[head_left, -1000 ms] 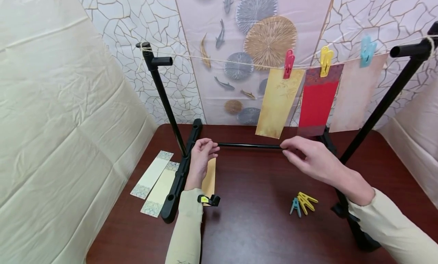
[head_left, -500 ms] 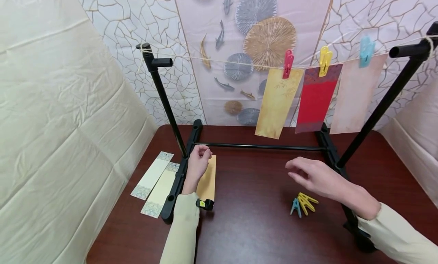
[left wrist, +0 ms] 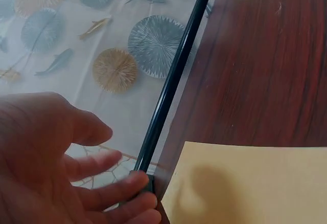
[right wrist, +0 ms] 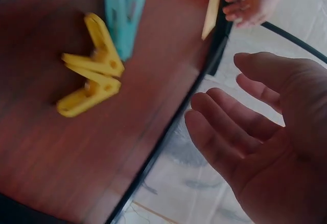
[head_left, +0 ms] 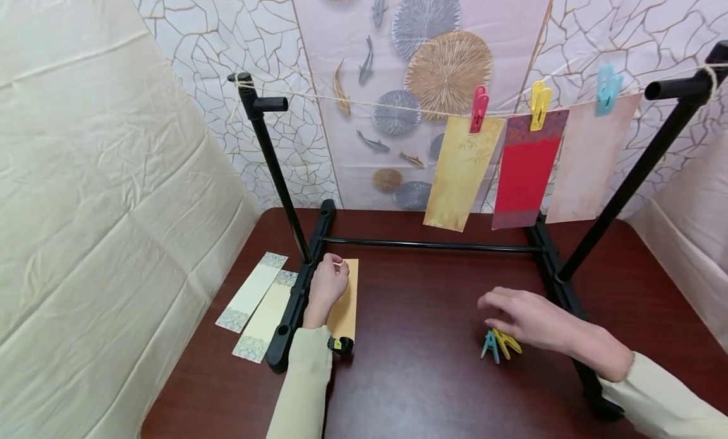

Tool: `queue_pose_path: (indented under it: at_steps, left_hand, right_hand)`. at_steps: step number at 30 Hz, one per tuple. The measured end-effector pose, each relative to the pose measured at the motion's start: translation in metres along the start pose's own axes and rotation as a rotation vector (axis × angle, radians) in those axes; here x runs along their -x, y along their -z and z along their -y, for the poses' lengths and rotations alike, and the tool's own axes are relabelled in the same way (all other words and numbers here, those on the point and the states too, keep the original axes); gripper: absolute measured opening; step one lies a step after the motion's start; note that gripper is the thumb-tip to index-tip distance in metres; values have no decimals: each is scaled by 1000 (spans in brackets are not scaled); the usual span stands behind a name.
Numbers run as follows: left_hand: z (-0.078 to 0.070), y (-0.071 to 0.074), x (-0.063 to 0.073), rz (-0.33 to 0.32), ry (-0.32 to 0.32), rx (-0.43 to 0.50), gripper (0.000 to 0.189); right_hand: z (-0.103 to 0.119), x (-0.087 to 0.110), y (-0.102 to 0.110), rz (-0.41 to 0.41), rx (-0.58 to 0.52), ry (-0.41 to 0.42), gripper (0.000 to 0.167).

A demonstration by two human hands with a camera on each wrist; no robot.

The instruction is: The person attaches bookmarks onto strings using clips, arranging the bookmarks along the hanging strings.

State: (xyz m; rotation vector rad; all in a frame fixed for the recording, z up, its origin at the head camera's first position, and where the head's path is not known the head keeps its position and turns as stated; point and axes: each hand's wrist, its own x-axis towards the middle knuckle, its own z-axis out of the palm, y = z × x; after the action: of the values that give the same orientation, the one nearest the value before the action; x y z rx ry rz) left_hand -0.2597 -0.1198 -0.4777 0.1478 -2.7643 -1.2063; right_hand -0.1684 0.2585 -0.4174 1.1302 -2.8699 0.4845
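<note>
My left hand [head_left: 328, 286] hovers over a tan paper card [head_left: 348, 306] beside the rack's left foot. Its fingers are loosely bent with nothing between them, and in the left wrist view the card [left wrist: 265, 183] lies just past the fingertips. Over on the right, my right hand [head_left: 534, 316] hangs above two yellow clothespins [head_left: 508, 344] and a light blue clothespin [head_left: 490, 347], partly covering the yellow ones from the head camera. The right wrist view has the yellow clothespins [right wrist: 92, 91] apart from my relaxed, unfilled fingers.
A black rack carries a string [head_left: 352, 100] between two posts. Red, yellow and light blue clothespins hold a gold card [head_left: 463, 174], a red card [head_left: 529, 174] and a pale pink card [head_left: 591, 161]. Two patterned cards [head_left: 253, 294] lie left of the rack's foot. A crossbar [head_left: 426, 244] spans behind my hands.
Both hands have come down from the crossbar's level towards the table. The left is now over the tan card, the right over the loose clothespins. The red card swings slightly.
</note>
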Motion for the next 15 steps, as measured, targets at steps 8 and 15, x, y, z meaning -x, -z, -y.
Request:
queue_pose_path:
  at_steps: [8,15]
  left_hand:
    - [0,-5,3,74,30,-139,39]
    - [-1,-10,5,73,18,-188,39]
  right_hand:
    - [0,5,-15,165,-45,-14,25]
    - [-3,7,-27,165,76,109,24]
